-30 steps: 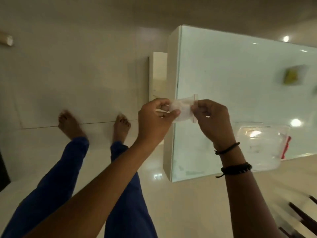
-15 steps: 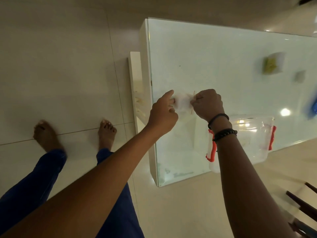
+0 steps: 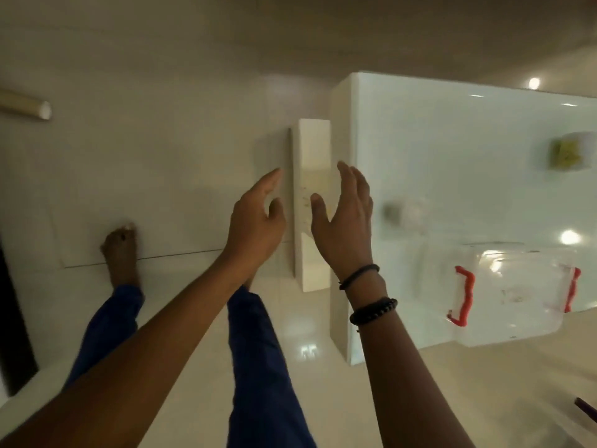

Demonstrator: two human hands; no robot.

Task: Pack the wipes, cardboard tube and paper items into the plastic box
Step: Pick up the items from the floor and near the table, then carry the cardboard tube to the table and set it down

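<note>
Left hand (image 3: 255, 221) and right hand (image 3: 345, 221) are both spread and empty, palms facing each other, raised over the floor just off the table (image 3: 452, 150) edge. A blurred white wipe (image 3: 405, 212) lies on the table just right of the right hand, apart from its fingers. The clear box (image 3: 513, 295) with red latches stands near the wipe, at the table's near edge — its interior cannot be made out. A yellow-and-white item (image 3: 570, 151) lies farther along the table. The tube (image 3: 24, 106) lies on the floor, well apart to the left. Nothing stands between hands and wipe.
</note>
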